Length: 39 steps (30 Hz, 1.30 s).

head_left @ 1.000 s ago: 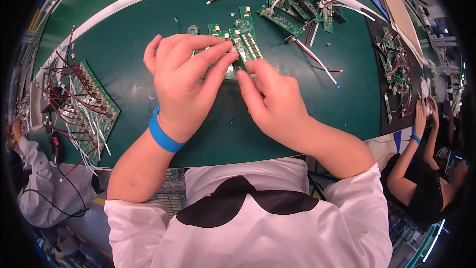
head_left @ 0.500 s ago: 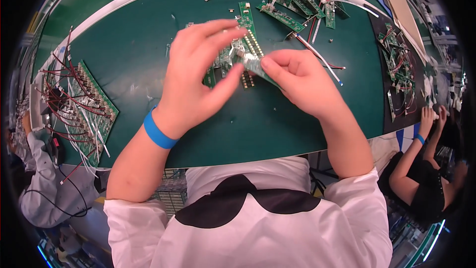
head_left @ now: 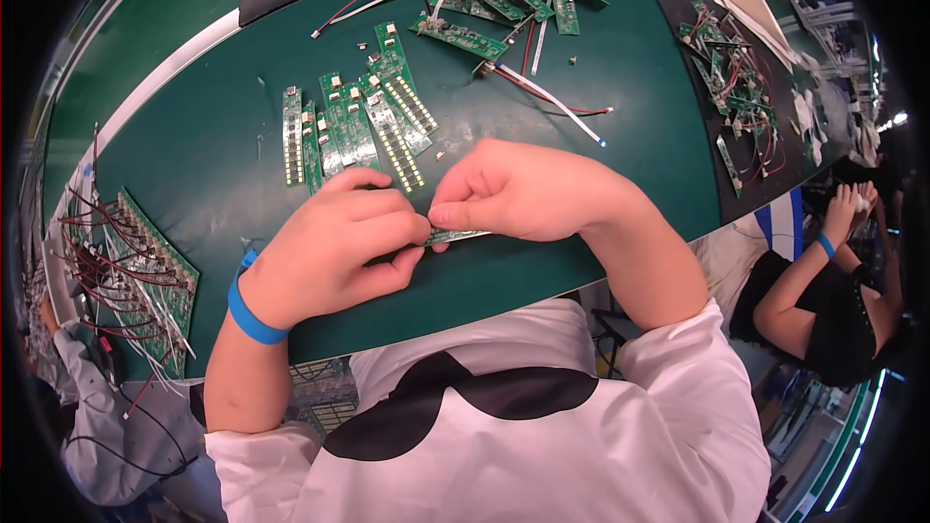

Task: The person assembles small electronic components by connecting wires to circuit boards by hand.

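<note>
A narrow green circuit board lies between my two hands, low over the near part of the table. My right hand grips it from above, thumb and fingers pinched, and hides much of it. At the board's left end my left hand, with a blue wristband, is closed, its fingertips meeting the board. Beyond my hands is a group of loose narrow circuit boards, some with rows of pale yellowish components. A tiny loose part rests just past my right fingers.
A heap of wired boards sits at the back, its leads trailing forward. On the left stands a wired board panel. More boards cover a black mat at right. Another person's hands show at far right.
My left hand has gone from spread fingers to closed at the board's end. Both hands and the board are lower and nearer me, uncovering the loose boards. The whole view has shifted.
</note>
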{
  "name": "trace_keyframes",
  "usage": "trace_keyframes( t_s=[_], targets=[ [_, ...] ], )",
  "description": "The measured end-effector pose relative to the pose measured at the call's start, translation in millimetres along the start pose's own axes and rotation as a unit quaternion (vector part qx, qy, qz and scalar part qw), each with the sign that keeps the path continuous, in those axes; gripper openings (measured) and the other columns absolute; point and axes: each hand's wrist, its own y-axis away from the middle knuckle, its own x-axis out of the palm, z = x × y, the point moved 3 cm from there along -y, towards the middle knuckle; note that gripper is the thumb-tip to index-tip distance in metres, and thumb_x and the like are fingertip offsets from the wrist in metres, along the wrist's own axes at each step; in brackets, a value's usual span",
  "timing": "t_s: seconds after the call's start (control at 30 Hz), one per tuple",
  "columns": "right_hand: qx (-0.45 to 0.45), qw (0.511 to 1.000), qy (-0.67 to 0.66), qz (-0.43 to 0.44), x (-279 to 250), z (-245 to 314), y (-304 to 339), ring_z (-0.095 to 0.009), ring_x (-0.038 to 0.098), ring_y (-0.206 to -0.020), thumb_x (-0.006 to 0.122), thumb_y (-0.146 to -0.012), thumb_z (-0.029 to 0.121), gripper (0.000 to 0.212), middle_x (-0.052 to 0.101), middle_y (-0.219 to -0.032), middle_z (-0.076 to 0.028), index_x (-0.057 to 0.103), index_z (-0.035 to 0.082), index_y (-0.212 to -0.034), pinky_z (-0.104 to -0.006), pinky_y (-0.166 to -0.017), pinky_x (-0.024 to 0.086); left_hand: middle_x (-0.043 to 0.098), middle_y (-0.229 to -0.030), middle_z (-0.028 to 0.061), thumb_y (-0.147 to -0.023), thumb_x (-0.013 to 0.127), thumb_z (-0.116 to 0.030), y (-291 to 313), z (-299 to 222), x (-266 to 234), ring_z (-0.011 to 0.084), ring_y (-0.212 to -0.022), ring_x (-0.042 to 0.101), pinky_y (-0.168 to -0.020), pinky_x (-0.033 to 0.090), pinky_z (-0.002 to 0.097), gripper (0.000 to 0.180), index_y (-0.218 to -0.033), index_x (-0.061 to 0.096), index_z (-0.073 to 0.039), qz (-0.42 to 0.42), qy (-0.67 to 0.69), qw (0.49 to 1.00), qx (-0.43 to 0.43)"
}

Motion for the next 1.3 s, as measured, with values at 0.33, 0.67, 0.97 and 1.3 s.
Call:
trace_keyframes(
  t_s=[0.33, 0.67, 0.97, 1.3],
  targets=[
    [0.050, 0.996, -0.014, -0.074, 3, -6, 14, -0.002, 0.042, -0.049, 0.052, -0.092, 0.022, 0.025, 0.054, -0.062, 0.003, 0.064, 0.000, -0.088, -0.0206, -0.044, 0.033, 0.058, -0.079, 0.0083, -0.073, 0.065, -0.001, 4, -3, 2, 0.0244, -0.072, 0.058, -0.087, 0.045, 0.0385, 0.019, -0.090, 0.057, -0.003, 0.012, 0.068, 0.997, -0.041],
    [-0.138, 0.740, -0.306, -0.583, -34, -45, 48, -0.009, 0.044, -0.036, 0.054, -0.092, 0.026, 0.034, 0.062, -0.070, -0.012, 0.056, -0.005, -0.106, -0.0221, -0.032, 0.032, 0.061, -0.099, 0.0132, -0.078, 0.067, -0.003, 7, -4, 4, 0.0233, -0.087, 0.064, -0.075, 0.052, 0.0312, 0.041, -0.116, 0.051, -0.004, -0.107, 0.089, 0.986, -0.096],
    [-0.193, 0.688, -0.007, -0.699, -57, -9, 74, -0.004, 0.046, -0.045, 0.068, -0.082, 0.010, 0.014, 0.064, -0.069, -0.007, 0.068, -0.003, -0.086, -0.0172, -0.040, 0.033, 0.062, -0.097, 0.0101, -0.077, 0.066, 0.002, 10, 3, -3, 0.0161, -0.081, 0.064, -0.073, 0.052, 0.0263, 0.031, -0.106, 0.056, 0.002, -0.238, 0.163, 0.942, -0.173],
    [-0.218, 0.873, -0.080, -0.428, -57, 4, 69, -0.002, 0.042, -0.042, 0.054, -0.091, 0.014, 0.013, 0.063, -0.068, -0.007, 0.056, 0.001, -0.090, -0.0161, -0.039, 0.031, 0.062, -0.092, 0.0151, -0.078, 0.063, 0.006, 11, 10, -4, 0.0173, -0.080, 0.064, -0.074, 0.052, 0.0244, 0.029, -0.105, 0.053, 0.009, -0.268, 0.444, 0.808, -0.278]
  ],
)
